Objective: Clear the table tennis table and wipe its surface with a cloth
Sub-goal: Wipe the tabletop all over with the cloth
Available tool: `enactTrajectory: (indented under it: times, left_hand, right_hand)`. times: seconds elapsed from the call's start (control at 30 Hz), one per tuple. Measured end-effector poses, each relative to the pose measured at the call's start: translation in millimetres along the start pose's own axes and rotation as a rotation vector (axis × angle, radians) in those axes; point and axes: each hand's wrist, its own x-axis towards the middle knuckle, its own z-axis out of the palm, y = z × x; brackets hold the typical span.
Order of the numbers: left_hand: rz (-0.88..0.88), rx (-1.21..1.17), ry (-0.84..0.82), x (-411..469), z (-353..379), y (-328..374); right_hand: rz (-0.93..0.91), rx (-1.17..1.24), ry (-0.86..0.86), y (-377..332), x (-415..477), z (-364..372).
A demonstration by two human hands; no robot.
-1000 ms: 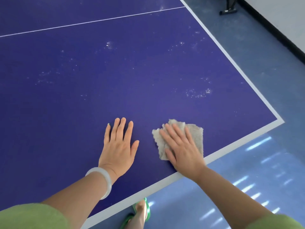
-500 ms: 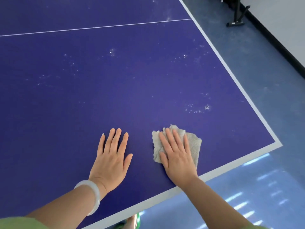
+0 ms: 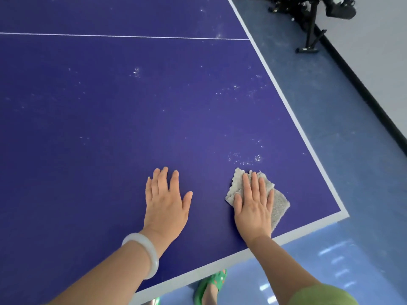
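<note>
The dark blue table tennis table point(image 3: 132, 111) fills most of the head view, with white edge lines and a thin white centre line. My right hand point(image 3: 253, 205) lies flat with straight fingers on a grey cloth point(image 3: 279, 203), pressing it to the table near the front right corner. My left hand point(image 3: 165, 201) rests flat on the bare surface a hand's width to the left, with a white bangle on its wrist. Whitish dusty specks point(image 3: 244, 158) sit just beyond the cloth, and more are scattered across the surface.
The table's right edge point(image 3: 293, 111) and front edge point(image 3: 220, 265) border a blue floor point(image 3: 352, 194). A black metal stand point(image 3: 310, 29) is on the floor at the far right by the wall. My foot in a green sandal point(image 3: 211, 285) shows below the front edge.
My right hand has slid the cloth a little away from the front edge toward the specks, fingers now pointing straighter ahead. My left hand stays flat on the table. The view has tilted up.
</note>
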Motion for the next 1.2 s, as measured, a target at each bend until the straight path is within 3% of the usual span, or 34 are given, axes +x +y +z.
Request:
enactTrajectory:
  times: [0.23, 0.27, 0.37, 0.43, 0.6, 0.67, 0.77, 0.83, 0.97, 1.03, 1.07, 1.2]
  left_hand:
    - [-0.187, 0.13, -0.002, 9, 31, 57]
    - [-0.183, 0.154, 0.008, 8, 34, 58]
    - [-0.185, 0.16, 0.029, 10, 39, 59]
    - [-0.19, 0.168, 0.04, 11, 42, 59]
    - [-0.205, 0.163, 0.072, 11, 43, 62]
    - [-0.215, 0.175, 0.079, 11, 43, 63]
    - [-0.227, 0.192, 0.09, 11, 45, 63]
    - [-0.232, 0.195, 0.096, 11, 46, 64]
    - [-0.242, 0.183, 0.12, 11, 49, 64]
    - [-0.241, 0.185, 0.131, 11, 49, 64]
    - [-0.242, 0.183, 0.135, 11, 49, 65]
    - [-0.249, 0.167, 0.145, 12, 49, 68]
  right_hand:
    - [-0.398, -0.069, -0.042, 61, 21, -12]
    - [-0.359, -0.059, -0.033, 77, 26, -15]
    - [0.036, 0.048, 0.053, 107, 30, -18]
    - [0.088, 0.069, 0.089, 105, 18, -13]
    - [-0.474, -0.051, -0.004, 147, 12, -17]
    - [-0.365, -0.037, 0.013, 178, 40, -27]
    - [0.009, 0.048, 0.051, 183, 81, -34]
    - [0.042, 0.039, 0.052, 158, 90, -32]
    - [-0.536, -0.077, -0.033, 132, 52, -20]
    - [-0.677, -0.089, -0.067, 156, 44, -20]
    - [-0.623, -0.081, -0.059, 172, 47, -24]
    - [-0.125, -0.047, -0.006, 198, 96, -41]
